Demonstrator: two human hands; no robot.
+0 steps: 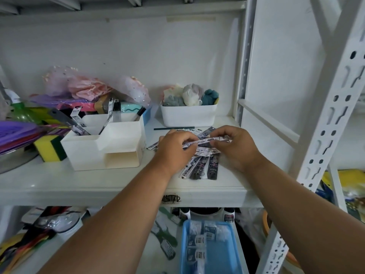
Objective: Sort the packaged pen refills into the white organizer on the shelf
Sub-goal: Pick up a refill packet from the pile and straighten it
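Both hands pinch one refill packet at frame centre.
Left hand and right hand hold the packet; loosening could drop it short of the organizer.

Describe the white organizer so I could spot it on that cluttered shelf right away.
On the middle shelf, look left of the two hands, between the yellow-and-green sponge and the loose refill packs. The organizer is a stepped white box with several open compartments and a slot in its front. Unlike the plain white bin of cloths behind, it holds upright packaged refills.
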